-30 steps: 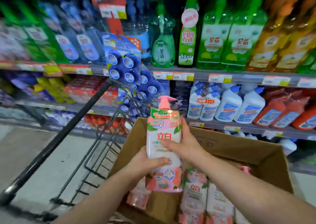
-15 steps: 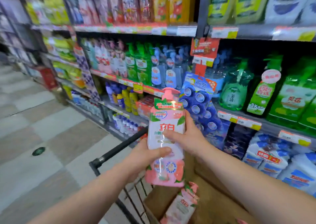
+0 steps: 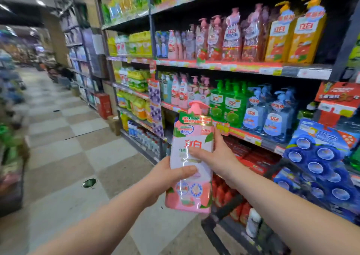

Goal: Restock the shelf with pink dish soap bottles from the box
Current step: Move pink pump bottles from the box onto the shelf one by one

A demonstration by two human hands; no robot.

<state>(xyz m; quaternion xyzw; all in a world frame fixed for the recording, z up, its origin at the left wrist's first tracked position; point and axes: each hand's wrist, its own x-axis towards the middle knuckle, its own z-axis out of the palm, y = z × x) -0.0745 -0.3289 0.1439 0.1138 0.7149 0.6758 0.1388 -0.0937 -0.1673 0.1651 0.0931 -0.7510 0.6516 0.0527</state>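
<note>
Both hands hold one pink dish soap bottle (image 3: 190, 163) up in the air in front of the shelf (image 3: 243, 67). The bottle stands upright with its pink pump on top. The left hand (image 3: 165, 176) wraps around its lower left side, thumb across the front. The right hand (image 3: 216, 155) grips its right side, fingers pressed on the label. More pink bottles (image 3: 179, 95) stand on the middle shelf just behind, next to green bottles (image 3: 228, 102). The far aisle is blurry, so the things there are hard to make out.
</note>
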